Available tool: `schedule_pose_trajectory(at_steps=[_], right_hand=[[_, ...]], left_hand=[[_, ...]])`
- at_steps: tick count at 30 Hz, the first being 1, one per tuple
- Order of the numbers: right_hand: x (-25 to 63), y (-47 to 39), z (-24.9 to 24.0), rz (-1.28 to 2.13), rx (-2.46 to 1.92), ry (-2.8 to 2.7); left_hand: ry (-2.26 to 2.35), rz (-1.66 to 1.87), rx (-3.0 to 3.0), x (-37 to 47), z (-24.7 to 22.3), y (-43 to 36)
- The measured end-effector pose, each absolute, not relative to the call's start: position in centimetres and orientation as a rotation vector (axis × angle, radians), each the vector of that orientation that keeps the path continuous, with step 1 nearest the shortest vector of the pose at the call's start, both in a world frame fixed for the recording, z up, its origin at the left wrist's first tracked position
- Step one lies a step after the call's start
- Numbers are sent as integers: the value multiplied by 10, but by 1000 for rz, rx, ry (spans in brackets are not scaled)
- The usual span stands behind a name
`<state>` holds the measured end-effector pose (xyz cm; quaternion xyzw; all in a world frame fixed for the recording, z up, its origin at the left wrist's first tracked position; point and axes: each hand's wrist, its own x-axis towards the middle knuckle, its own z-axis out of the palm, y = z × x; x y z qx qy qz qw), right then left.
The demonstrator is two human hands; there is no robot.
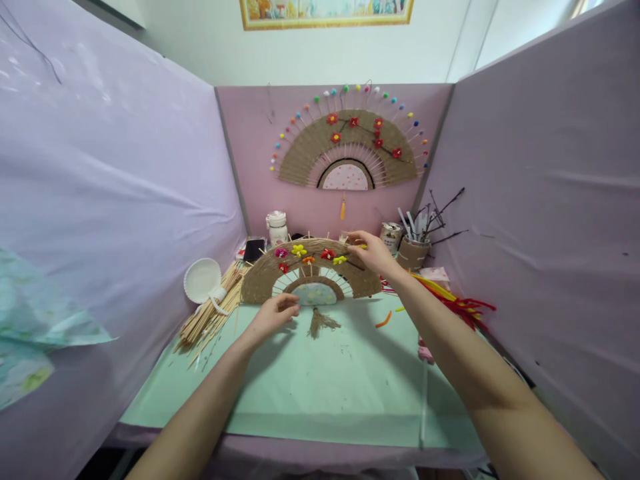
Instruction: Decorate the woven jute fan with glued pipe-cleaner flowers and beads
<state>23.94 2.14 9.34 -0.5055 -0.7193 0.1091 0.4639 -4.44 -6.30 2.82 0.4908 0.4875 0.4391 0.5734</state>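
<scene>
A half-round twine-covered fan [260, 275] stands upright, tilted back, on the green tabletop. Pink, yellow, red and orange flowers and a dark twig decorate its band, and a pale patterned half-circle [316, 293] sits at its base. Below it a frayed twine tassel [320, 322] lies on the table. My right hand [371, 253] is at the fan's upper right edge, fingers behind the rim and thumb in front. Some yellow shows between those fingers; what it is I cannot make out. Beside the base, at lower left, my left hand [276, 316] has its fingers loosely bent and apart from the thumb.
Thin sticks [213, 310] and a white bowl [203, 280] are at left. Behind stand a white jar [277, 227], a can [391, 236] and a twig holder [413, 253]. Red and yellow pipe cleaners [457, 303] lie right. A larger fan [305, 157] hangs on the back panel.
</scene>
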Motion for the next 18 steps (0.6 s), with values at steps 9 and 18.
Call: schedule_pose_trajectory(at_steps=[9,18], right_hand=[[253,15,98,202,-1234,-1710],[288,0,74,269,-1336,-1625]], left_hand=[[1191,1364,1401,-41,3,-51],[1367,1458,1501,-44,-11,-47]])
